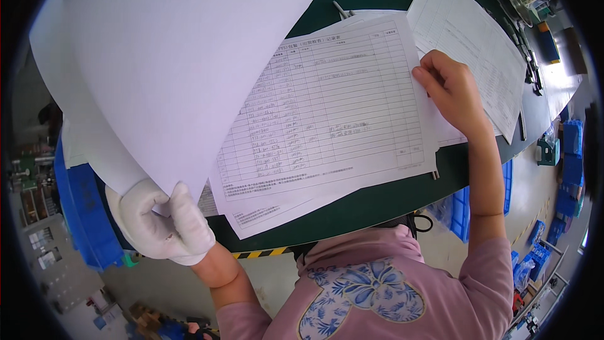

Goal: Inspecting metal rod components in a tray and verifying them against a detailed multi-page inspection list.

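Note:
My left hand (162, 221), in a white glove, pinches the lower corner of a few blank white sheets (170, 63) and holds them lifted up and to the left. My bare right hand (450, 91) rests with curled fingers on the right edge of a printed form (327, 113) with a ruled table and handwritten entries. That form lies on top of a stack of similar sheets on a dark green table (377, 201).
Another ruled form (472, 50) lies at the table's far right. Blue plastic crates (569, 151) stand on the floor at the right, and a blue bin (88, 214) at the left. Tools and small items (522, 0) crowd the far right corner. A yellow-black striped edge (258, 254) marks the table's front.

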The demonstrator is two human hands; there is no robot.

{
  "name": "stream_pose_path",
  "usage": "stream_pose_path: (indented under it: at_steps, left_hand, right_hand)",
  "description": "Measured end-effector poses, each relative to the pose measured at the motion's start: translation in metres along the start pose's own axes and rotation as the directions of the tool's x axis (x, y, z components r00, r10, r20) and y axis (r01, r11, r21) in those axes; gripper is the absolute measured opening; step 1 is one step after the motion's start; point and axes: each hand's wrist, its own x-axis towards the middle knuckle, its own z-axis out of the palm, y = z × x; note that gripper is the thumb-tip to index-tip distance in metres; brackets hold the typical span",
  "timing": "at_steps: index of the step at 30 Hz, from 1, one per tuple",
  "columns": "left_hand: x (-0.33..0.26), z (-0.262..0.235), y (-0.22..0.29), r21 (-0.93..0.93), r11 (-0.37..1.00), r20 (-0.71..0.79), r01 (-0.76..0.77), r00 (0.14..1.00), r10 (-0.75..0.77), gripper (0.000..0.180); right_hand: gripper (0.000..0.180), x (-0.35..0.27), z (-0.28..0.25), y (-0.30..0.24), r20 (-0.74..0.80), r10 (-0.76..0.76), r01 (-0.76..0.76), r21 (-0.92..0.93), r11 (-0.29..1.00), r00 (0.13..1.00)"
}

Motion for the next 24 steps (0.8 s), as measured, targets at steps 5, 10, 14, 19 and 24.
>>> stream_pose_path:
  at_steps: [5, 10, 14, 19, 24]
  left_hand:
    - [-0.0005, -0.0006, 0.0007, -0.054, 0.998, -0.032, 0.043, 0.999, -0.045, 0.01]
    - [0.0004, 0.001, -0.0001, -0.026, 0.999, -0.027, 0.033, 0.999, -0.034, 0.011]
    - [-0.0011, -0.0009, 0.004, -0.058, 0.993, -0.02, 0.107, 0.994, -0.108, 0.013]
    - [0.0012, -0.0001, -0.0027, -0.023, 0.999, -0.002, 0.04, 0.999, -0.04, 0.012]
    - [-0.0033, -0.0023, -0.0026, -0.024, 0.983, -0.154, 0.184, 0.971, -0.185, 0.014]
  right_hand:
    - [0.013, 0.0006, 0.0026, 0.0019, -0.008, -0.035, 0.035, 0.02, 0.999, 0.999]
    - [0.013, 0.0009, 0.0032, 0.003, -0.015, -0.02, 0.021, 0.034, 0.999, 1.0]
    - [0.013, 0.0012, 0.0026, 0.0018, -0.014, -0.018, 0.018, 0.033, 0.999, 1.0]
    - [0.014, 0.0004, 0.0026, 0.0021, -0.02, -0.005, 0.006, 0.059, 0.998, 1.0]
    - [0.014, 0.0, 0.0044, 0.0037, -0.037, -0.002, 0.005, 0.069, 0.998, 0.999]
